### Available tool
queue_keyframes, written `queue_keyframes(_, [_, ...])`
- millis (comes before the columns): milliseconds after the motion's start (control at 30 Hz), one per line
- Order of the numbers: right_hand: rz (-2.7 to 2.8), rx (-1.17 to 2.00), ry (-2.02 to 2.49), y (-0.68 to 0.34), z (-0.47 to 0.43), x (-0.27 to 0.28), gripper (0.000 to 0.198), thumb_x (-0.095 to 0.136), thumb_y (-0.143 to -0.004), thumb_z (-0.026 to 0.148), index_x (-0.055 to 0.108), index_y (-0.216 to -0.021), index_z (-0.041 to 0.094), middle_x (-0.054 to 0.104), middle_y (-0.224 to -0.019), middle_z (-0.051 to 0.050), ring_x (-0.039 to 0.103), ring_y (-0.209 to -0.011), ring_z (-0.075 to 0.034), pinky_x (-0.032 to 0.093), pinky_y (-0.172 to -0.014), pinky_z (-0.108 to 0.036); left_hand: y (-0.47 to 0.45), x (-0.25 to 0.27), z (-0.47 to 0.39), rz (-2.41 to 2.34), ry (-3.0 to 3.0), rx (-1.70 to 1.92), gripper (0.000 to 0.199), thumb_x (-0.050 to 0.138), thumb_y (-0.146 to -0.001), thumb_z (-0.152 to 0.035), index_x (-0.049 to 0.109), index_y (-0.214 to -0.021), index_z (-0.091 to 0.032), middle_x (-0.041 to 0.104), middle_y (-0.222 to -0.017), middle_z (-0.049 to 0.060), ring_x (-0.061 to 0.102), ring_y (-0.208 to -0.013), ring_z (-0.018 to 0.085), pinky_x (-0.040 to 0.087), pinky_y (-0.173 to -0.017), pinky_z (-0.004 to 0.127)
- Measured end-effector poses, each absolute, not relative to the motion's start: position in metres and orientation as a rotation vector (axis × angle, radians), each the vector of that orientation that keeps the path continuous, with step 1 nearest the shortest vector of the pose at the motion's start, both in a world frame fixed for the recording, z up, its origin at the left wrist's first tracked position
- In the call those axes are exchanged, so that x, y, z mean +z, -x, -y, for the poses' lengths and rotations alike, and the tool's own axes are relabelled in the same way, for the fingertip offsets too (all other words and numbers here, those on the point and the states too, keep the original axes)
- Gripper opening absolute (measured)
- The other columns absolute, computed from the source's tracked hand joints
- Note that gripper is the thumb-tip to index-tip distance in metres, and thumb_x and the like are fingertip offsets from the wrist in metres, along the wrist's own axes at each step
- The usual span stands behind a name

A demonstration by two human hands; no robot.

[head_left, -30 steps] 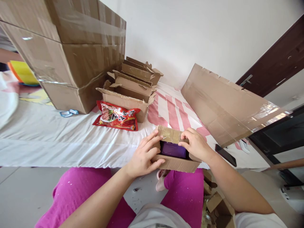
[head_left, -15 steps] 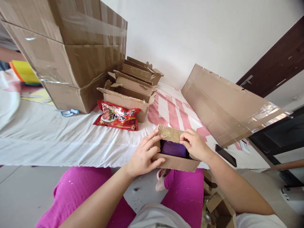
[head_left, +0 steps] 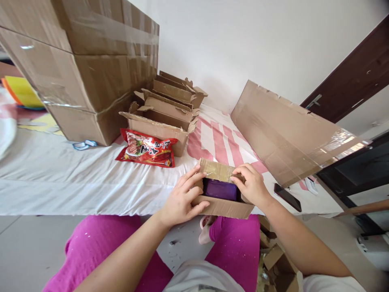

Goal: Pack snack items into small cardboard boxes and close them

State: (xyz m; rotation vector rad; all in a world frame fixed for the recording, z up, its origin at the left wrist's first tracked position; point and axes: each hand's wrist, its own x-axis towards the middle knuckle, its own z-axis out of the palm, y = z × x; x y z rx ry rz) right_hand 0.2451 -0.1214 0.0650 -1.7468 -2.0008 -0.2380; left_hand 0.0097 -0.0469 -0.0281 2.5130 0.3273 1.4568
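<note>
A small cardboard box (head_left: 226, 208) sits at the table's front edge with its top partly uncovered. Inside it shows a purple package (head_left: 220, 190); its lower part is hidden by the front wall. My left hand (head_left: 184, 199) grips the box's left end, thumb along the front wall and fingers over the far side. On the right, my right hand (head_left: 251, 184) pinches the right end of the raised back flap (head_left: 217, 169) between thumb and fingers. Left of the box lies a red printed food packet (head_left: 147, 149), apart from both hands.
Several open narrow boxes (head_left: 158, 129) stand in a row behind the packet. Large taped cartons (head_left: 86, 81) rise at the left. A cardboard panel (head_left: 288, 134) leans at the right, near a phone (head_left: 287, 197). An open carton (head_left: 282, 267) is on the floor.
The camera view has shifted slightly. Both hands stay on the box in nearly the same grip, with the flap still raised.
</note>
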Motion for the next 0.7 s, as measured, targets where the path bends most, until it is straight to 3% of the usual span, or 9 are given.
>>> queue_keyframes(167, [1.944, -0.222, 1.831, -0.241, 0.114, 0.063, 0.014, 0.068, -0.081, 0.029, 0.055, -0.082, 0.023, 0.057, -0.084, -0.002, 0.057, -0.076, -0.018, 0.047, -0.070, -0.031, -0.010, -0.028, 0.047, -0.342, -2.523, 1.445, 0.015, 0.062, -0.085, -0.029, 0.053, -0.081, -0.017, 0.053, -0.132, 0.016, 0.031, -0.141, 0.034, 0.041, -0.108, 0.052])
queue_keyframes(267, [2.054, -0.173, 1.746, -0.237, 0.112, 0.063, 0.007, 0.060, -0.085, 0.019, 0.056, -0.081, 0.022, 0.058, -0.083, -0.002, 0.057, -0.080, -0.018, 0.046, -0.073, -0.031, -0.010, -0.028, 0.047, -0.346, -2.529, 1.441, 0.016, 0.062, -0.085, -0.030, 0.053, -0.080, -0.017, 0.053, -0.132, 0.016, 0.031, -0.141, 0.034, 0.041, -0.107, 0.052])
queue_keyframes(367, [2.159, -0.196, 1.715, -0.235, 0.111, 0.064, 0.014, 0.051, -0.088, 0.013, 0.053, -0.078, 0.022, 0.057, -0.082, -0.003, 0.055, -0.080, -0.019, 0.045, -0.072, -0.032, -0.010, -0.028, 0.047, -0.339, -2.536, 1.449, 0.017, 0.062, -0.085, -0.030, 0.053, -0.080, -0.017, 0.054, -0.131, 0.016, 0.032, -0.140, 0.034, 0.042, -0.106, 0.051])
queue_keyframes(700, [2.400, -0.139, 1.533, -0.254, 0.122, 0.074, 0.019, 0.040, -0.092, 0.013, 0.053, -0.080, 0.022, 0.056, -0.088, -0.006, 0.050, -0.083, -0.020, 0.044, -0.075, -0.035, -0.009, -0.026, 0.048, -0.373, -2.569, 1.432, 0.017, 0.063, -0.083, -0.031, 0.054, -0.077, -0.018, 0.058, -0.129, 0.014, 0.035, -0.139, 0.033, 0.042, -0.106, 0.049])
